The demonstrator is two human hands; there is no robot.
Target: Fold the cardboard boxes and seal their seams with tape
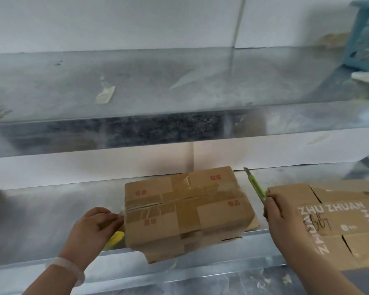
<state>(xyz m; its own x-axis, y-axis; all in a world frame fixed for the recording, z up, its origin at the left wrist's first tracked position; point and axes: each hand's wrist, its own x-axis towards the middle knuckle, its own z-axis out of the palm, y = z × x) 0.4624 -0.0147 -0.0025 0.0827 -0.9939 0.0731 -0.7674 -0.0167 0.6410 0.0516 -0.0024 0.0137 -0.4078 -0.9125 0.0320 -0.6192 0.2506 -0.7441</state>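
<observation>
One cardboard box [185, 209] sits on the metal shelf [51, 209], one flat carton [339, 220] beside it. The left hand [94, 226] pinches clear tape [121, 213] at the box's left end; the right hand [281, 222] grips one green utility knife [256, 186].

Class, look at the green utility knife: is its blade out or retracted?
Out: a grey blade projects beyond the green utility knife handle gripped by the right hand.

Hands bare: left hand [94, 225], right hand [282, 220]. Whitish translucent band [68, 266] round left wrist.
</observation>
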